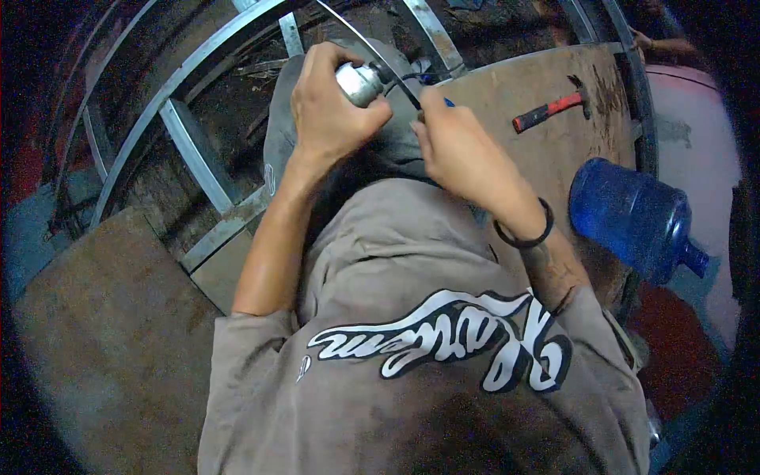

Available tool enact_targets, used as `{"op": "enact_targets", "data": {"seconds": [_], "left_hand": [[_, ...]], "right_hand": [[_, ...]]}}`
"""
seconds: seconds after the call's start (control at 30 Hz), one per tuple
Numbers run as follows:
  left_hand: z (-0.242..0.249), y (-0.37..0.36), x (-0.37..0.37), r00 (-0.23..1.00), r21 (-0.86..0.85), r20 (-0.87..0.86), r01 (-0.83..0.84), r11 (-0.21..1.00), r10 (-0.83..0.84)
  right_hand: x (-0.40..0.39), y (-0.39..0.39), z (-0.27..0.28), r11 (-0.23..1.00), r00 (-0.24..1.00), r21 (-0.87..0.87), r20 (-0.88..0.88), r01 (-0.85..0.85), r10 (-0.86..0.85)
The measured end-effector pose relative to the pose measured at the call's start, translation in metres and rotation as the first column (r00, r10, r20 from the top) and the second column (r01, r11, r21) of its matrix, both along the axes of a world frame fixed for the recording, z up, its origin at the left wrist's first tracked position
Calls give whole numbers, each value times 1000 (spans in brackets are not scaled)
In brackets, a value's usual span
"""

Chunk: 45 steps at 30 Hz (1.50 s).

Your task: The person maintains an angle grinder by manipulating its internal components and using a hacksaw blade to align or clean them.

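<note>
My left hand (328,103) is wrapped round a silvery rounded metal piece (360,84) with a dark fitting at its end; I cannot tell its exact kind. Close on the right, my right hand (467,150) is closed on a long thin metal strip (368,41), which slants up and left past the silvery piece. A bit of blue shows at the right-hand fingers. A thin black cord or hose curves between the two hands. Both hands are over my lap, in front of the grey trousers (285,119).
A curved metal frame (198,154) with crossbars runs along the left and top. To the right, a red-handled hammer (552,109) lies on a wooden board (507,87). A blue water jug (633,214) lies on its side nearby. Another person's hand (643,41) shows at top right.
</note>
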State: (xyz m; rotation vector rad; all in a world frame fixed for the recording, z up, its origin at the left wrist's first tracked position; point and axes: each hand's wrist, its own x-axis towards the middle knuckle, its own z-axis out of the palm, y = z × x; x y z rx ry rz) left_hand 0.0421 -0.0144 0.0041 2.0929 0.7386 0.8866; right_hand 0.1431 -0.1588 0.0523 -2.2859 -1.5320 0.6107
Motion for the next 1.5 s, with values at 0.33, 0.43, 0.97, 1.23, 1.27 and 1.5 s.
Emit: {"op": "enact_targets", "data": {"seconds": [0.33, 0.43, 0.97, 1.23, 1.27, 1.5], "left_hand": [[0, 5, 1, 999, -60, -46, 0, 998, -3], [1, 10, -5, 998, -77, -26, 49, 996, -51], [-1, 10, 7, 999, -9, -48, 13, 1000, -13], [-6, 32, 3, 999, -127, -44, 19, 992, -25], [-7, 27, 2, 998, -134, -50, 37, 990, -44], [-5, 32, 0, 994, -121, -2, 105, 987, -106]], "right_hand": [[-2, 7, 1, 994, 994, -83, -75, 70, -76], [-12, -38, 22, 995, 989, -60, -117, 79, -85], [3, 15, -4, 986, 980, -116, -139, 124, -140], [-14, -32, 2, 989, 994, -114, -47, 96, -102], [-11, -7, -5, 986, 991, -121, -51, 114, -121], [-16, 13, -14, 989, 995, 112, -40, 92, -88]]}}
